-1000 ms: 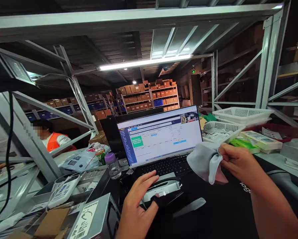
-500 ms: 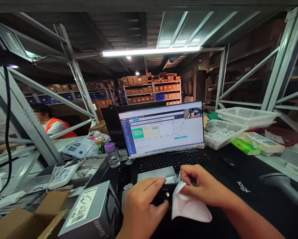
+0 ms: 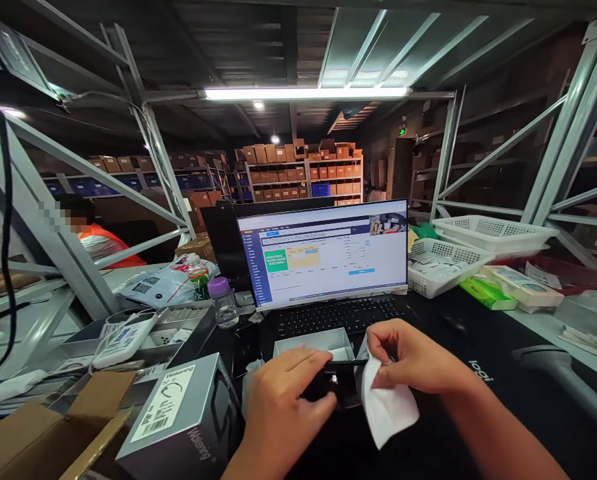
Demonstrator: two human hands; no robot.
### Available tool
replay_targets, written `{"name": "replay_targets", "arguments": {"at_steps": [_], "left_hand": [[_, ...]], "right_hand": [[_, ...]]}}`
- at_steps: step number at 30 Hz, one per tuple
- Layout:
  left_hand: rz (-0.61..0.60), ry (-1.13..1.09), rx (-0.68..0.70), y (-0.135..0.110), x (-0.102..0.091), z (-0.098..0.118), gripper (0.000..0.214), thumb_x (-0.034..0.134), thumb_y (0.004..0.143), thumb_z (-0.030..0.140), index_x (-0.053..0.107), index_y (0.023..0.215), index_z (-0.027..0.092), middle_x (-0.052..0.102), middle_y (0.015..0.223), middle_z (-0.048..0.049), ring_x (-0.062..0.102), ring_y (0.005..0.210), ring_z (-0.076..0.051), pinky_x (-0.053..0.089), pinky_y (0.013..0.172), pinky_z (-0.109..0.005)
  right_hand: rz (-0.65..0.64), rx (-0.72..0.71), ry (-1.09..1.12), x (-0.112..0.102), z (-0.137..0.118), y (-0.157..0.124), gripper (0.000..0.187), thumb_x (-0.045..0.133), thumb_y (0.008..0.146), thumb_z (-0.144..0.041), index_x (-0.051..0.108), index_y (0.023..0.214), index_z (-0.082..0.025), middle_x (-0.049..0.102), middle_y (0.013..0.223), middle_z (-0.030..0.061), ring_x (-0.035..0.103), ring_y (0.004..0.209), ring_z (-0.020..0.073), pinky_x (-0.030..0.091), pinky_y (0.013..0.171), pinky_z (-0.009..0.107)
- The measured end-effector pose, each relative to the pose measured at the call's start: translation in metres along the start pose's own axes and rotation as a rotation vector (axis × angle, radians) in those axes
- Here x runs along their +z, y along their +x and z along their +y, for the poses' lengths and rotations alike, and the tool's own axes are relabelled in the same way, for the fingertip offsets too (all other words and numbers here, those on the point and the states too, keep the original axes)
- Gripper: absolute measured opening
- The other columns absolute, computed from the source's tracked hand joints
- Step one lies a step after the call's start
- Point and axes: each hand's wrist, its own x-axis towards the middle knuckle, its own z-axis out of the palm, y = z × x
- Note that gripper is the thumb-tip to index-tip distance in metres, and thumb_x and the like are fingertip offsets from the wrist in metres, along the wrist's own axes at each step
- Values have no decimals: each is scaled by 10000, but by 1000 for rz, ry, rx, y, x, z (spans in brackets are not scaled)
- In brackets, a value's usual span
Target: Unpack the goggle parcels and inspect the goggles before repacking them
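Low over the desk mat, my left hand (image 3: 288, 403) curls its fingers and thumb round a glossy black object (image 3: 346, 389); most of it is hidden and its kind does not show. My right hand (image 3: 408, 360) pinches a white cloth (image 3: 391, 410) between thumb and fingers, its lower end hanging loose beside the black object. Just beyond both hands lies an open grey box (image 3: 308, 341), partly covered by my left fingers. A closed grey printed box (image 3: 178, 420) stands to the left of my left hand.
A monitor (image 3: 328, 257) and keyboard (image 3: 338, 317) are ahead. A purple-capped bottle (image 3: 223, 303) and an open carton (image 3: 23, 433) are at left. White baskets (image 3: 441, 277), a mouse (image 3: 453, 322) and a grey scanner (image 3: 548, 360) are at right. A person in an orange vest is beyond the frame.
My right hand has shifted slightly right and up; the cloth has swung into a narrower, more pointed hang. My left hand stays round the black object. The view has tilted a little.
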Motion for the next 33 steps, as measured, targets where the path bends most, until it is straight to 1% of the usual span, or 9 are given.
{"name": "replay_targets", "arguments": {"at_steps": [7, 9, 11, 15, 17, 21, 25, 29, 33], "left_hand": [[-54, -19, 83, -2, 11, 4, 181, 572, 784, 144, 703, 899, 192, 772, 822, -20, 730, 661, -196, 648, 740, -407], [-76, -40, 71, -3, 13, 6, 154, 568, 809, 158, 693, 890, 195, 771, 823, -26, 728, 657, -205, 646, 721, -423], [-83, -62, 29, -3, 12, 7, 178, 591, 792, 143, 699, 917, 207, 772, 835, -10, 731, 679, -199, 643, 748, -422], [-46, -117, -50, -3, 4, 8, 330, 618, 678, 99, 724, 954, 244, 772, 869, 44, 734, 748, -153, 618, 877, -367], [-28, -148, -75, -2, 1, 9, 344, 611, 658, 101, 731, 942, 256, 770, 863, 62, 731, 754, -128, 606, 895, -318], [-34, -169, -75, -1, -2, 8, 314, 618, 671, 121, 733, 926, 264, 768, 850, 73, 730, 756, -123, 616, 846, -285], [-59, -103, -48, -1, 1, 9, 342, 587, 667, 108, 731, 943, 248, 771, 860, 43, 737, 755, -166, 640, 813, -369], [-93, -54, 15, -3, 10, 11, 302, 514, 717, 46, 713, 866, 217, 764, 834, 4, 726, 703, -186, 631, 830, -480], [-115, -128, -16, -3, 10, 9, 330, 587, 676, 77, 725, 930, 236, 766, 858, 28, 727, 712, -178, 624, 860, -478]], "right_hand": [[277, -75, -324, 60, 5, 8, 251, 686, 686, -135, 449, 627, -193, 470, 613, -70, 388, 616, 99, 281, 575, 230], [340, -92, -409, 66, 5, 9, 230, 686, 699, -132, 470, 647, -193, 475, 613, -75, 388, 608, 96, 279, 586, 232], [260, -105, -393, 56, 3, 9, 250, 734, 708, -171, 489, 667, -194, 487, 630, -79, 389, 618, 95, 278, 582, 225], [-153, -161, -198, 6, 0, 1, 403, 859, 640, -257, 462, 629, -187, 466, 618, -90, 369, 598, 80, 277, 541, 207], [-251, -200, -178, -14, -1, -6, 425, 864, 646, -260, 450, 597, -180, 453, 591, -95, 359, 567, 69, 274, 529, 207], [-226, -193, -223, -18, -4, -15, 389, 849, 660, -219, 467, 602, -175, 475, 602, -90, 385, 581, 71, 290, 542, 207], [-74, -86, -274, 15, -10, -14, 359, 817, 627, -138, 462, 644, -185, 471, 635, -95, 392, 617, 79, 294, 552, 205], [71, -108, -455, 45, -10, -9, 274, 749, 707, -113, 490, 737, -197, 508, 700, -95, 425, 676, 86, 299, 605, 205], [-90, -140, -419, 32, -2, -3, 382, 845, 628, -186, 498, 785, -209, 500, 733, -99, 409, 677, 86, 293, 578, 195]]}}
